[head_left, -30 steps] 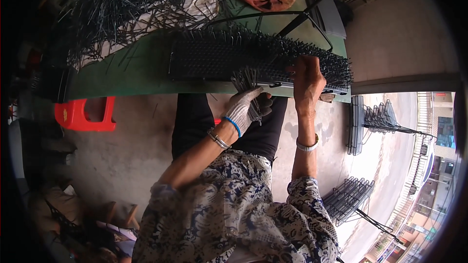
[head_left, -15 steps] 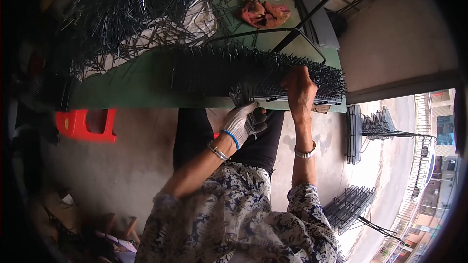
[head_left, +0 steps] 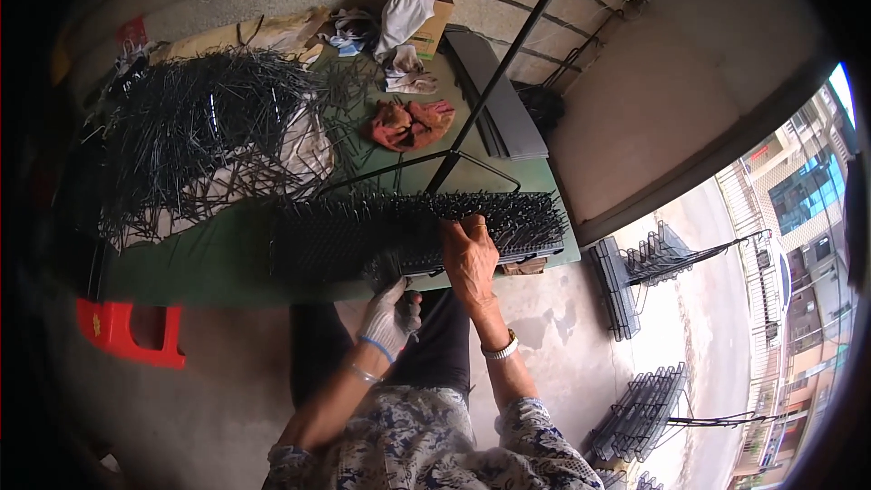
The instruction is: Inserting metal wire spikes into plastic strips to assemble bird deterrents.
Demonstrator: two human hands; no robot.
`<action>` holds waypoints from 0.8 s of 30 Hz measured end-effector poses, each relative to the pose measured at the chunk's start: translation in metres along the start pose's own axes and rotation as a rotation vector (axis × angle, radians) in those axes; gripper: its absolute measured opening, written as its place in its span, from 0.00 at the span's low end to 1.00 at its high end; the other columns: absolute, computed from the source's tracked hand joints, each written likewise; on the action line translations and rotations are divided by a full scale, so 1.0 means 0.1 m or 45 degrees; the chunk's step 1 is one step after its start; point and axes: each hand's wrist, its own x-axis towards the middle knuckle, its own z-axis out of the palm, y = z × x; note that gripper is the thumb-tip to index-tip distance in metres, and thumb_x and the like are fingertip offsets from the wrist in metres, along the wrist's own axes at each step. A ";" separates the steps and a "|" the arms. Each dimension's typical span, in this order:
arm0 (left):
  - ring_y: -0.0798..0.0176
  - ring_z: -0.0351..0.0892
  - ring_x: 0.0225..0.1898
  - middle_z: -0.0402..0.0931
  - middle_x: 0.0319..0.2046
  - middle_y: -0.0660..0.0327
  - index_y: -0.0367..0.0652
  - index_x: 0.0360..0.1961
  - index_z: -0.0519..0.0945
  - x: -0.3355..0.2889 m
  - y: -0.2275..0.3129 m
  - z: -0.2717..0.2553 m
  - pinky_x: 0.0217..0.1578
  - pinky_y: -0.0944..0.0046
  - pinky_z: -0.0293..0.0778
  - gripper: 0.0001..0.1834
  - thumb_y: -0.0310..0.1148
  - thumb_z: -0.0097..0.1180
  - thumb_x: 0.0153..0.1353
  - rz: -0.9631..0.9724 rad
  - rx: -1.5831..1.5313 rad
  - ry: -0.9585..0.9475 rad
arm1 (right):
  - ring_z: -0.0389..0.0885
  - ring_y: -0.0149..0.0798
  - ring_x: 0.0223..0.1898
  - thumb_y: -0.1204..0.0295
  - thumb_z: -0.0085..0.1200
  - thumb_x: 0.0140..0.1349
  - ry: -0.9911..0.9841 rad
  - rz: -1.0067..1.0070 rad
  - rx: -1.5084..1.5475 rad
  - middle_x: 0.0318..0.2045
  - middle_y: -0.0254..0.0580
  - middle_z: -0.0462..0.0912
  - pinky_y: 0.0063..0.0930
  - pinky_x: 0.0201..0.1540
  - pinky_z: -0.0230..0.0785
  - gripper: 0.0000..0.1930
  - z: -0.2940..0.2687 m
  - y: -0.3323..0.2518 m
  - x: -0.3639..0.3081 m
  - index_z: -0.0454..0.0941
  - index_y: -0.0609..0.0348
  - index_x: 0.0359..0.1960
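A long black perforated panel [head_left: 327, 240] lies along the near edge of the green table, with many thin dark metal prongs [head_left: 522, 215] standing up from its right part. My left hand [head_left: 392, 313], in a pale knitted work glove, is closed round a bunch of dark metal wire pieces [head_left: 385, 269] just in front of the panel's near edge. My bare right hand [head_left: 471, 260] is over the panel at the edge of the prongs, its fingers pinched together. What lies between those fingertips is too small to make out.
A big heap of dark wire pieces [head_left: 209, 109] lies on cloth at the left of the green table [head_left: 181, 272]. Behind the panel are a black metal stand [head_left: 454, 156], a red cloth [head_left: 410, 125], grey strips [head_left: 497, 100] and a cardboard box [head_left: 434, 23]. A red stool [head_left: 136, 331] stands below left.
The view has tilted up, so more of the wall and table back shows. My right hand has shifted left along the panel; my left hand still holds the wire bunch.
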 end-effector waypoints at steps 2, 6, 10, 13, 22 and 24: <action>0.68 0.76 0.20 0.78 0.24 0.63 0.45 0.34 0.78 -0.02 0.03 0.07 0.15 0.70 0.71 0.09 0.39 0.58 0.64 0.063 -0.120 0.067 | 0.77 0.44 0.38 0.70 0.51 0.65 0.036 -0.024 -0.015 0.37 0.43 0.76 0.34 0.39 0.69 0.09 -0.03 -0.07 -0.04 0.81 0.55 0.43; 0.66 0.79 0.26 0.79 0.28 0.64 0.47 0.33 0.79 -0.01 0.14 0.20 0.25 0.69 0.78 0.08 0.39 0.60 0.62 0.143 -0.245 -0.110 | 0.74 0.40 0.50 0.64 0.37 0.72 0.117 0.296 0.928 0.48 0.48 0.76 0.31 0.53 0.65 0.20 -0.37 -0.43 -0.27 0.78 0.63 0.50; 0.65 0.79 0.32 0.79 0.29 0.62 0.45 0.35 0.79 -0.08 0.10 0.45 0.34 0.66 0.79 0.09 0.38 0.58 0.64 0.137 -0.453 -0.064 | 0.69 0.45 0.58 0.55 0.29 0.74 0.253 0.281 1.110 0.54 0.50 0.72 0.36 0.62 0.58 0.28 -0.18 -0.73 -0.48 0.73 0.65 0.56; 0.65 0.79 0.34 0.80 0.33 0.62 0.41 0.39 0.79 0.03 -0.08 0.36 0.41 0.66 0.76 0.10 0.37 0.54 0.67 0.257 -0.252 -0.118 | 0.69 0.45 0.57 0.56 0.29 0.74 0.382 0.399 1.193 0.55 0.50 0.71 0.35 0.60 0.59 0.26 -0.03 -0.79 -0.50 0.72 0.65 0.55; 0.65 0.81 0.32 0.80 0.35 0.60 0.39 0.45 0.79 -0.37 -0.01 0.33 0.33 0.66 0.79 0.12 0.32 0.58 0.62 0.349 0.274 0.187 | 0.72 0.28 0.35 0.71 0.54 0.66 -0.256 0.731 1.313 0.32 0.36 0.75 0.22 0.42 0.65 0.10 -0.18 -0.63 -0.46 0.79 0.68 0.38; 0.67 0.81 0.29 0.80 0.32 0.62 0.38 0.43 0.80 -0.43 -0.02 0.31 0.29 0.68 0.78 0.11 0.32 0.59 0.62 0.361 0.402 0.186 | 0.71 0.24 0.32 0.72 0.55 0.65 -0.310 0.687 1.251 0.29 0.32 0.74 0.19 0.38 0.64 0.08 -0.18 -0.54 -0.47 0.79 0.66 0.36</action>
